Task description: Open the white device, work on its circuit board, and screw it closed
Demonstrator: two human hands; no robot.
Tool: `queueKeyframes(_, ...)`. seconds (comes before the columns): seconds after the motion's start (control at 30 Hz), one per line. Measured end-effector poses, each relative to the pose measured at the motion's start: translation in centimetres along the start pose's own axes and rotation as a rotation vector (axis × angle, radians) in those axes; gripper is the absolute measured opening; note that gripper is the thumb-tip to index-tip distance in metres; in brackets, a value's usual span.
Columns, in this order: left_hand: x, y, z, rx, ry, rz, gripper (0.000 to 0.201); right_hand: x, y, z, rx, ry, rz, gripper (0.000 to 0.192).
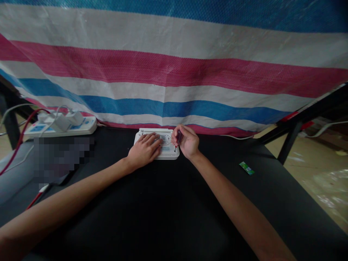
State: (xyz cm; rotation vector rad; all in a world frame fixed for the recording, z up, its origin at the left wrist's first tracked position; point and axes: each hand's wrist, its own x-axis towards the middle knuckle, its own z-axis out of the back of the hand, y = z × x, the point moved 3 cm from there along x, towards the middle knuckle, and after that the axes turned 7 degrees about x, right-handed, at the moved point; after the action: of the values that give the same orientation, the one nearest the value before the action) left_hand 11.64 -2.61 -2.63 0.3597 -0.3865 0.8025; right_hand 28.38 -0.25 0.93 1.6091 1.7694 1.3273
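Observation:
A white flat plastic device [170,152] with small fittings on its upper face lies on the black table [168,210] near the far edge. My left hand [143,150] rests flat on its left half, fingers spread over the top. My right hand [187,142] is closed around a small dark tool [179,137], a screwdriver by the look of it, whose tip points down at the device's right end.
A white power strip [61,126] with plugs and white and red cables sits at the far left. A small green packet [247,168] lies to the right on the table. A striped tarp [174,72] hangs behind. Black frame legs [293,134] stand at right.

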Motion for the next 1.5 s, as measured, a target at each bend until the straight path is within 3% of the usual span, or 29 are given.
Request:
queueKeyframes(0.27, 0.0, 0.1, 0.0, 0.007, -0.011, -0.005, 0.037, 0.0, -1.0, -0.4, 0.071, -0.031, -0.053, 0.053)
queueKeyframes(0.43, 0.0, 0.0, 0.0, 0.017, -0.02, -0.01, 0.037, -0.2, -1.0, -0.4, 0.063, -0.034, 0.011, 0.045)
queueKeyframes(0.77, 0.0, 0.0, 0.0, -0.011, -0.018, 0.006, 0.037, -0.7, -1.2, -0.4, -0.013, -0.158, 0.102, 0.04)
queueKeyframes(0.97, 0.0, 0.0, 0.1, -0.019, -0.02, 0.005, 0.037, -0.7, -1.0, -0.6, -0.039, -0.083, 0.058, 0.039)
queueKeyframes(1.5, 0.0, 0.0, 0.0, 0.029, -0.022, -0.013, 0.038, -0.3, -0.8, -0.6, 0.005, -0.04, 0.036, 0.034)
